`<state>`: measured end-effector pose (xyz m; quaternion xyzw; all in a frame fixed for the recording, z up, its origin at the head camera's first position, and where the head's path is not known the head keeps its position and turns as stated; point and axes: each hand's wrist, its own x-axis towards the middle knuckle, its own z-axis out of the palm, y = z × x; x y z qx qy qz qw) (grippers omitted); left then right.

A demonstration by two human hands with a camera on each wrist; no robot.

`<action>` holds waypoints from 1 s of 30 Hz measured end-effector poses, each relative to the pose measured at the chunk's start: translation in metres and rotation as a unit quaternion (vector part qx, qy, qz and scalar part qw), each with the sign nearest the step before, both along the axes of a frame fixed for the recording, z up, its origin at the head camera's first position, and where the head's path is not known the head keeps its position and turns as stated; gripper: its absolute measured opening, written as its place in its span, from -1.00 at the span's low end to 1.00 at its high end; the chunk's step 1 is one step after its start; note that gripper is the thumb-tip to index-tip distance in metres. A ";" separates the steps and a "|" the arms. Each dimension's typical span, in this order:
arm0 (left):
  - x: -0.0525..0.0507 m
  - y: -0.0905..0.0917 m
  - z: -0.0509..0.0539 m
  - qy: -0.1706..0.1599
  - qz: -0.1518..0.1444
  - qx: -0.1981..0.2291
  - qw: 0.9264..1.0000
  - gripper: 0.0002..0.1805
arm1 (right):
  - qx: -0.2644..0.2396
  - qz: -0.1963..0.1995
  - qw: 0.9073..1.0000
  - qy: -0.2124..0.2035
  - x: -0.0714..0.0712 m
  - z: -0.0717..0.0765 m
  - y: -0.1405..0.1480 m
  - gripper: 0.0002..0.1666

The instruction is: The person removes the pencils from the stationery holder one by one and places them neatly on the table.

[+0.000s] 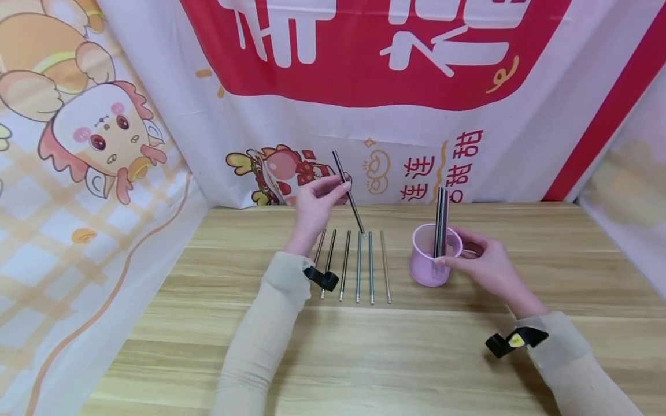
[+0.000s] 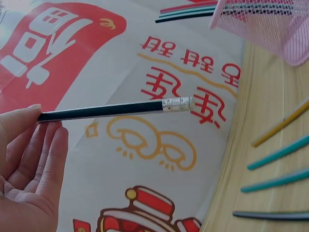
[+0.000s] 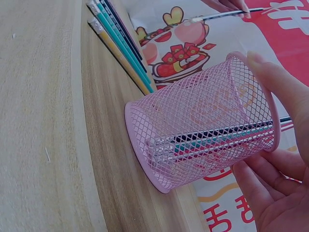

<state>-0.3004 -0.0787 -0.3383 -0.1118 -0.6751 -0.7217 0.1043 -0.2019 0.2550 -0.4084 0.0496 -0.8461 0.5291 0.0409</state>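
Note:
My left hand (image 1: 314, 211) pinches a black pencil (image 1: 352, 202) between thumb and fingers, above the far part of the table. Its silver-banded eraser end points down to the right in the head view; in the left wrist view the pencil (image 2: 120, 109) lies nearly level. With thumb and fingers, my right hand (image 1: 484, 260) grips the rim of a pink mesh pencil cup (image 1: 424, 273). Several pencils (image 1: 442, 216) stand in the cup, eraser ends down; black, teal and red ones show through the mesh in the right wrist view.
Between the hands, a row of pencils lies on the wooden table (image 1: 395, 358): a yellow pencil (image 1: 385, 266), two teal pencils (image 1: 371, 266), and darker ones, including a black pencil (image 1: 345, 266), partly behind the left wrist. A printed cloth (image 1: 364, 124) hangs behind the table.

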 end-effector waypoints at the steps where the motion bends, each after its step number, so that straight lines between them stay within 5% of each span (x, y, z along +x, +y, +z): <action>1: 0.000 -0.004 0.000 -0.002 0.006 -0.010 1.000 -0.67 | 0.000 0.000 1.000 -0.001 0.000 0.000 0.000 -0.02; 16: 0.003 -0.049 -0.009 -0.002 0.037 -0.090 0.995 -0.60 | 0.000 -0.001 1.000 0.001 -0.001 0.001 0.002 -0.02; 30: 0.001 -0.084 -0.028 -0.019 0.044 -0.088 0.995 -0.58 | -0.009 0.004 1.000 0.002 0.001 0.001 0.000 -0.02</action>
